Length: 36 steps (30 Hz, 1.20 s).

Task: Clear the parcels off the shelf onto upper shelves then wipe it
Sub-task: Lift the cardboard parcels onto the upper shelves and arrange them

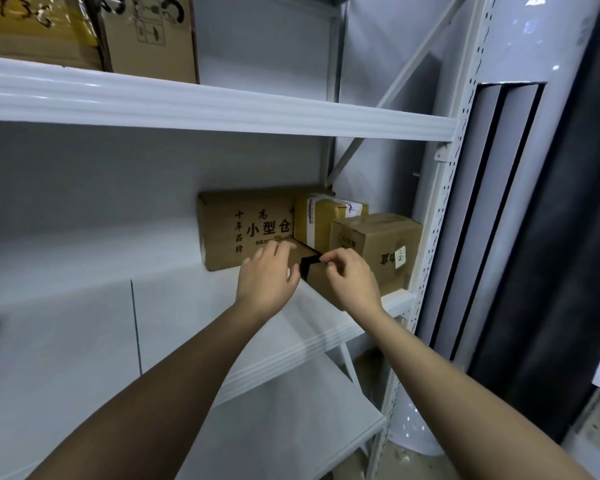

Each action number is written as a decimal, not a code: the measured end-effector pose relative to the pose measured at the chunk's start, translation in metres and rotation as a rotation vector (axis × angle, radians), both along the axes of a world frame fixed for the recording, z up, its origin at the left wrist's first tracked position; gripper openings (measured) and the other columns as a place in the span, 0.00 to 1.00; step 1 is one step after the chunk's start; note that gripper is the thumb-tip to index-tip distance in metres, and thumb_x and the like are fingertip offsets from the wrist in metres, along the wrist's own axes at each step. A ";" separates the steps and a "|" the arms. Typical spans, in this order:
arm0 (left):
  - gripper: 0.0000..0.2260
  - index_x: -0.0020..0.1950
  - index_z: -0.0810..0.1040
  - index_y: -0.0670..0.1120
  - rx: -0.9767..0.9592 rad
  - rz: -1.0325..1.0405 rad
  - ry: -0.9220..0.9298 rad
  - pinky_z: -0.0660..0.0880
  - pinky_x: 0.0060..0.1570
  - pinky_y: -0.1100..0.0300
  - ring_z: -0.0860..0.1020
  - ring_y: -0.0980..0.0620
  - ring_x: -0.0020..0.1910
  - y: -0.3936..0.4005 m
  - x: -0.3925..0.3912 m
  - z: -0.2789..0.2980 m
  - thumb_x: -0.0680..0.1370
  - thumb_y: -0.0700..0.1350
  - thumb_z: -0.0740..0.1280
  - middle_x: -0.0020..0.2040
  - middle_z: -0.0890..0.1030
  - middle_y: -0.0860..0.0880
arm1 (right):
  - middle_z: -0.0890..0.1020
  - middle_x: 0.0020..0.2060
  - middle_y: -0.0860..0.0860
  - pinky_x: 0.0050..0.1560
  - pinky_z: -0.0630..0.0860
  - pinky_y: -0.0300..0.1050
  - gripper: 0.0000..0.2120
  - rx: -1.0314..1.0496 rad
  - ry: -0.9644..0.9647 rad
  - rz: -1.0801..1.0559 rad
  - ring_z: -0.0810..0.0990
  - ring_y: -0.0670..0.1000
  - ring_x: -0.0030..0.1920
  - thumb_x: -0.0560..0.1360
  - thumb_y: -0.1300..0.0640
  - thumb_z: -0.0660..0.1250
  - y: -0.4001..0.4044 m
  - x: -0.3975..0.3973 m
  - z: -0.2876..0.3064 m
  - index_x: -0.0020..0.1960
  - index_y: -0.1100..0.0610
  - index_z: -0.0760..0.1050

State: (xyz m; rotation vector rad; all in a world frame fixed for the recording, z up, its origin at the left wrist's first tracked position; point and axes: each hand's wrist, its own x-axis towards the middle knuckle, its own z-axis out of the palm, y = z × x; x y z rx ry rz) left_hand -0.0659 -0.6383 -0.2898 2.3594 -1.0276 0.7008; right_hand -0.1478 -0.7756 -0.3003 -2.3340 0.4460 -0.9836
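Several cardboard parcels stand at the right end of the white middle shelf [84, 323]. A flat box with black tape [317, 275] lies at the front. Behind it stands a wide box with black characters [229, 230], a taller taped box [321, 220], and a small box [374, 240] at the right. My left hand [269, 277] rests with straight fingers on the flat box's left end. My right hand [352, 277] curls its fingers onto the flat box's top by the black tape. The box's far side is hidden.
The upper shelf [222, 109] carries two large cartons at its left [149, 36]. A lower shelf [291, 427] lies beneath. A perforated white upright [444, 209] bounds the rack on the right, with a white cylindrical unit [520, 133] beyond it.
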 end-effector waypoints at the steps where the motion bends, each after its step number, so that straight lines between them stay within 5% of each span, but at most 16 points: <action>1: 0.18 0.69 0.68 0.50 0.008 -0.002 0.017 0.69 0.59 0.55 0.71 0.51 0.64 -0.003 0.001 -0.005 0.80 0.50 0.59 0.65 0.73 0.51 | 0.78 0.53 0.45 0.48 0.73 0.42 0.11 0.008 0.004 -0.004 0.75 0.46 0.53 0.78 0.57 0.59 -0.004 0.000 -0.003 0.54 0.51 0.79; 12: 0.32 0.76 0.55 0.48 0.141 0.013 0.212 0.66 0.63 0.50 0.66 0.46 0.69 -0.066 0.021 -0.035 0.77 0.59 0.61 0.72 0.64 0.46 | 0.77 0.56 0.49 0.55 0.76 0.50 0.11 0.073 0.117 -0.063 0.76 0.50 0.56 0.77 0.58 0.60 -0.092 0.015 -0.037 0.56 0.53 0.79; 21: 0.50 0.78 0.40 0.51 0.103 0.021 0.497 0.57 0.71 0.40 0.53 0.41 0.76 -0.158 0.047 -0.038 0.69 0.67 0.67 0.78 0.49 0.44 | 0.79 0.53 0.47 0.44 0.72 0.42 0.09 0.151 0.023 -0.095 0.77 0.47 0.50 0.79 0.58 0.60 -0.184 0.043 -0.039 0.56 0.53 0.77; 30: 0.59 0.77 0.35 0.55 0.016 -0.012 0.717 0.57 0.70 0.36 0.49 0.39 0.76 -0.205 0.072 -0.044 0.62 0.67 0.73 0.79 0.45 0.44 | 0.78 0.49 0.48 0.38 0.69 0.42 0.05 0.355 -0.069 -0.198 0.76 0.48 0.44 0.78 0.59 0.61 -0.233 0.061 -0.047 0.53 0.53 0.72; 36: 0.63 0.73 0.28 0.59 0.008 -0.128 0.806 0.51 0.72 0.37 0.42 0.40 0.76 -0.223 0.088 -0.041 0.60 0.65 0.77 0.77 0.36 0.45 | 0.77 0.45 0.49 0.42 0.73 0.46 0.06 0.403 -0.085 -0.245 0.78 0.53 0.44 0.77 0.59 0.62 -0.254 0.072 -0.052 0.52 0.52 0.67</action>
